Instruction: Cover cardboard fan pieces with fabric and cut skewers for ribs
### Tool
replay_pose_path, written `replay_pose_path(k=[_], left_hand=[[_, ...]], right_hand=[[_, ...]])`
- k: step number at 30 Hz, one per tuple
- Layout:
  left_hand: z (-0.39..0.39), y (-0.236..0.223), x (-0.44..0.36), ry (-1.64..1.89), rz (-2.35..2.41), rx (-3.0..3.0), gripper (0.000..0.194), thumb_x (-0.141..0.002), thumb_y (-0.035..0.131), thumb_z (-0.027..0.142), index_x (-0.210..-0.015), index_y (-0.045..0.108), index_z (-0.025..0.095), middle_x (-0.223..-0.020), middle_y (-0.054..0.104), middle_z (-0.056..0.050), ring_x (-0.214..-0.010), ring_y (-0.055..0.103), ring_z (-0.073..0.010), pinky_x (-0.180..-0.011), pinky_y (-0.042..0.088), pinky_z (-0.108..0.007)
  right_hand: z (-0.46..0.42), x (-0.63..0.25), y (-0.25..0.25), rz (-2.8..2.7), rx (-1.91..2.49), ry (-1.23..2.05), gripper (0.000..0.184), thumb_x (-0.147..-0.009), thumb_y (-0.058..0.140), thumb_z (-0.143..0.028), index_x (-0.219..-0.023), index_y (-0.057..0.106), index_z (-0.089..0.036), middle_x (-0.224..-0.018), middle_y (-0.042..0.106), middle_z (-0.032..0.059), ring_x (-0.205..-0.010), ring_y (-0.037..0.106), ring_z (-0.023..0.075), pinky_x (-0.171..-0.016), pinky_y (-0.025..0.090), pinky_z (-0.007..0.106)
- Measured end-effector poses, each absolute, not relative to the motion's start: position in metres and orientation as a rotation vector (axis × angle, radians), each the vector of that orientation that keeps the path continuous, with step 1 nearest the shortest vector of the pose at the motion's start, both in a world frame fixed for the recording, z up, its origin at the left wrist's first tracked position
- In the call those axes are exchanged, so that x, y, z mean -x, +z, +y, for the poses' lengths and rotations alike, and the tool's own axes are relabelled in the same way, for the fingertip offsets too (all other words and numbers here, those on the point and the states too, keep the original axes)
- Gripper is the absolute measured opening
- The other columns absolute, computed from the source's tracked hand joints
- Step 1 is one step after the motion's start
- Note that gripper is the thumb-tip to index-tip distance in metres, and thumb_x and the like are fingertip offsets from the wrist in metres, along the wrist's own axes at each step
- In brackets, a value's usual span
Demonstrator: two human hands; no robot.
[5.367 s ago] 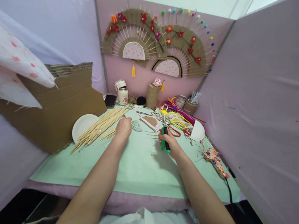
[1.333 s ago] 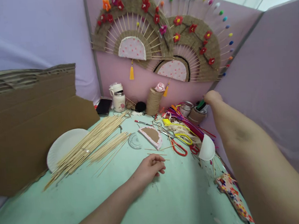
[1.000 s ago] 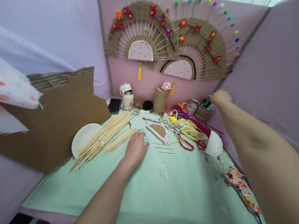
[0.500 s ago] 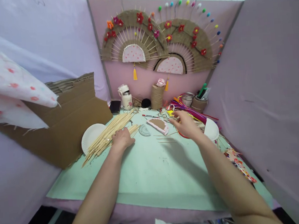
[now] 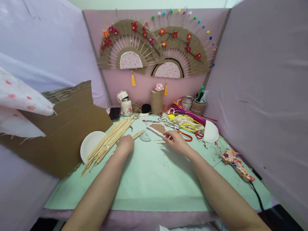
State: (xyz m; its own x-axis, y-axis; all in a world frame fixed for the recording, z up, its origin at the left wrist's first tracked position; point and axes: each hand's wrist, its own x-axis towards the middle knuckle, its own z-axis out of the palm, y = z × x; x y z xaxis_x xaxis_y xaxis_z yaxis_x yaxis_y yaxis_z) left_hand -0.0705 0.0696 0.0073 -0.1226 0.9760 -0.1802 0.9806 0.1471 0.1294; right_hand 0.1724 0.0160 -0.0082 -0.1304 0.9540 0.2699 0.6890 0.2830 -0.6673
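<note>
My left hand (image 5: 125, 144) is closed around a small bundle of thin bamboo sticks (image 5: 137, 134), whose ends poke out past the fingers. Beside it lies a larger pile of bamboo sticks (image 5: 108, 143). My right hand (image 5: 177, 142) hovers with fingers apart by the lower edge of a half-round cardboard piece (image 5: 158, 128) trimmed in pink fabric; whether the fingertips touch it I cannot tell. A few short cut sticks (image 5: 161, 143) lie just left of these fingers. Between the hands is a clear protractor (image 5: 145, 136). Green-handled pliers (image 5: 201, 91) stand in a cup (image 5: 198, 106).
Scissors with red handles (image 5: 185, 136), yellow scissors (image 5: 188, 128) and pipe cleaners (image 5: 191, 116) crowd the right back. A patterned glue gun (image 5: 236, 164) lies at right. A paper plate (image 5: 91, 142) and a cardboard sheet (image 5: 65, 128) are at left; twine (image 5: 157, 101) stands behind.
The pliers have gone from my right hand into the cup. My right hand has come back toward the half-round piece. My left hand has moved left from the protractor onto the thin sticks.
</note>
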Motion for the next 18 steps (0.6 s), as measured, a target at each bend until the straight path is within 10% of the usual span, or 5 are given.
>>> replay_pose_path(k=[10,18], left_hand=[[0.061,0.051,0.096,0.301,2.106,-2.017,0.02,-0.082,0.045,0.017,-0.1,0.054,0.013,-0.098,0.062,-0.018,-0.088,0.06,-0.0282,-0.075,0.044,-0.038],[0.023,0.084,0.032,1.562,0.794,-1.591,0.02,-0.088,0.047,0.041,-0.088,0.041,0.023,-0.062,0.037,0.005,-0.052,0.037,-0.0097,-0.055,0.035,-0.023]], right_hand=[[0.016,-0.171,-0.015,-1.954,1.429,0.521,0.019,-0.084,0.055,-0.03,-0.096,0.063,-0.019,-0.092,0.066,0.0066,-0.075,0.06,0.0169,-0.07,0.044,0.029],[0.018,-0.173,-0.009,-1.84,1.398,0.49,0.02,-0.084,0.052,-0.033,-0.087,0.066,-0.019,-0.078,0.067,0.0043,-0.068,0.058,0.0167,-0.065,0.043,0.028]])
